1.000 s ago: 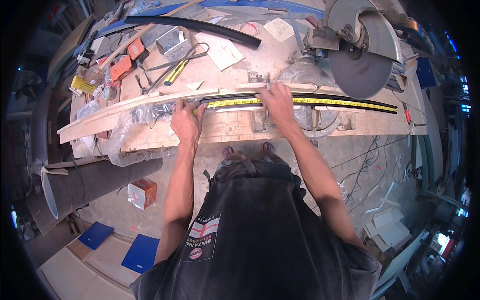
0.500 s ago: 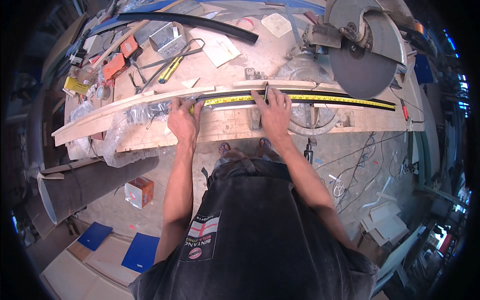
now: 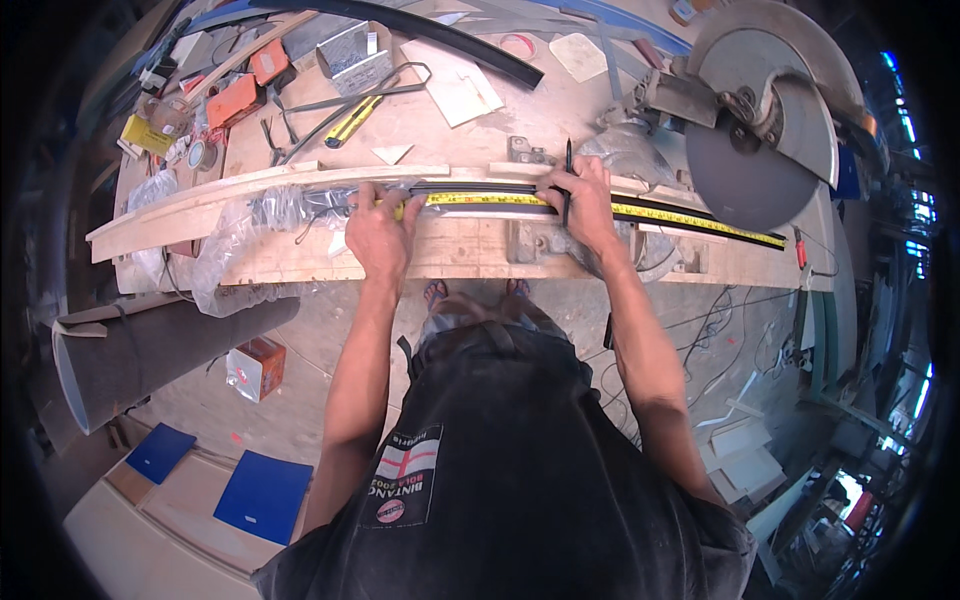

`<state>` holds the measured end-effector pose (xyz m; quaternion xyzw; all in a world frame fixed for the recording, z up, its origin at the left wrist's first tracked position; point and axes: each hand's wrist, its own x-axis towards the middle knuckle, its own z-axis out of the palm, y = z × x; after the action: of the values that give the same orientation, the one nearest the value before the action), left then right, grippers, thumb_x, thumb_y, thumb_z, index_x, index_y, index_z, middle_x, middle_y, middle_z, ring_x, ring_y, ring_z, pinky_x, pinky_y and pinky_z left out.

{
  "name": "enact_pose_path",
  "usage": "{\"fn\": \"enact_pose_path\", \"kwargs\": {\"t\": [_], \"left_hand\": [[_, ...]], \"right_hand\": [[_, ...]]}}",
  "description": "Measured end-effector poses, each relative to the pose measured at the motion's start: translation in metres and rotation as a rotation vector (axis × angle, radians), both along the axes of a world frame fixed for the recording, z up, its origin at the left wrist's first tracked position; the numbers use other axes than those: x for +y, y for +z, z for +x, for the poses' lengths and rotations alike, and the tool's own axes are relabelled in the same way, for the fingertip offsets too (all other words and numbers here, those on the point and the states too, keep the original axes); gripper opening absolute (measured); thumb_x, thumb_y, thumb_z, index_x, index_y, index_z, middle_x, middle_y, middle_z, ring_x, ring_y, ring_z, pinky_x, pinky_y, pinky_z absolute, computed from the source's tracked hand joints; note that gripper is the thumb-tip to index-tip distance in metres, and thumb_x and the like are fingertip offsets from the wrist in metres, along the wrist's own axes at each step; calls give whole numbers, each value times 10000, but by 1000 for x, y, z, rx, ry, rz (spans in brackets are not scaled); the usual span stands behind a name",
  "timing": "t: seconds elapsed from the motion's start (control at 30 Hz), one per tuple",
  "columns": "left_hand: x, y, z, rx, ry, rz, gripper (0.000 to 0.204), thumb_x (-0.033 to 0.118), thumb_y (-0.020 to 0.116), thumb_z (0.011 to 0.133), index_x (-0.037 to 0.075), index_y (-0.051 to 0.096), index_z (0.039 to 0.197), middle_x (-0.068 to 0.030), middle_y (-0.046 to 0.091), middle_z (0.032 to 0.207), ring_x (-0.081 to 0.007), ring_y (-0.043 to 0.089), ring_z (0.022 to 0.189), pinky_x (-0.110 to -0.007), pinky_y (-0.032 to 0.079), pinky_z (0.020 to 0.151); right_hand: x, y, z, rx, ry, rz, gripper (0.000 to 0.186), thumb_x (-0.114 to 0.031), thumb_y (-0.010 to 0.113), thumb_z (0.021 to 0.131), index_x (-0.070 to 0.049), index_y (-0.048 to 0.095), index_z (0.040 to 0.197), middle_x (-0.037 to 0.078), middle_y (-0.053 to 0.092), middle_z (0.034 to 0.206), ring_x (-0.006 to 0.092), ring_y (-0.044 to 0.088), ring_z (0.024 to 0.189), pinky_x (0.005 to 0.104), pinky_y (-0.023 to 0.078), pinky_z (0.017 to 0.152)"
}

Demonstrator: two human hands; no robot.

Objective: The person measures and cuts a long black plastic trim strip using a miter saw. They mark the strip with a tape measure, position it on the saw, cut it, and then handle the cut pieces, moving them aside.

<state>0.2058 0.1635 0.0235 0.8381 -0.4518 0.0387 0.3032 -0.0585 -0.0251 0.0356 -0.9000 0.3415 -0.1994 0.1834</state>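
Note:
A yellow tape measure blade (image 3: 660, 213) is drawn out along a long black strip (image 3: 735, 232) on the wooden bench. At the blade's left end, my left hand (image 3: 380, 235) is closed round the tape measure, its case mostly hidden by the fingers. My right hand (image 3: 588, 205) grips a slim dark pencil (image 3: 569, 158), held nearly upright. Its bent fingertips rest at the blade and strip, hiding a short stretch of both. Clear plastic wrap (image 3: 285, 208) bunches beside my left hand.
A cut-off saw (image 3: 750, 160) with a large grey disc stands at the right, over the strip's far part. Behind the strip lie wooden battens (image 3: 400, 172), a yellow utility knife (image 3: 353, 122) and a metal box (image 3: 357, 62). A dark roll (image 3: 170, 345) lies below the bench's left side.
My right hand has shifted right along the blade with the pencil, its fingers more bent. My left hand stays at the tape's left end. The whole view has tilted slightly.

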Motion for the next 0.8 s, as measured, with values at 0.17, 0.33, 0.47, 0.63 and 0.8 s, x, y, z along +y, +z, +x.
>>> {"fn": "enact_pose_path", "kwargs": {"t": [0.17,0.33,0.47,0.63,0.8], "left_hand": [[-1,-4,3,-13,-10,-25,214,306,917,814,130,834,904,-71,619,962,-304,649,879,-456,532,670],[0,-4,5,42,-21,-38,205,282,926,799,132,827,898,-56,598,951,-295,629,862,-441,515,647],[-2,-2,9,93,-21,-43,210,275,931,793,129,819,895,-49,587,945,-297,609,868,-438,499,638],[-2,-2,12,160,-33,-6,214,259,952,773,147,834,912,-56,588,955,-291,602,911,-432,511,689],[-2,-3,18,178,-78,-17,230,256,952,769,154,838,941,-68,584,957,-305,583,905,-431,492,633]], "right_hand": [[-15,3,0,-33,88,173,200,-112,884,803,-139,838,996,50,645,1015,280,506,1017,411,405,974],[-15,6,3,15,85,219,243,-98,892,791,-172,865,1021,37,625,1014,267,504,1028,398,414,984],[-16,6,5,42,84,200,279,-77,893,765,-192,882,1020,25,602,1001,264,508,1035,397,427,983],[-17,3,5,0,70,230,277,-53,884,743,-186,873,986,20,586,988,267,520,1036,384,428,963],[-15,2,3,6,69,231,255,-49,864,766,-197,876,973,35,592,1030,277,525,1053,396,418,946]]}}
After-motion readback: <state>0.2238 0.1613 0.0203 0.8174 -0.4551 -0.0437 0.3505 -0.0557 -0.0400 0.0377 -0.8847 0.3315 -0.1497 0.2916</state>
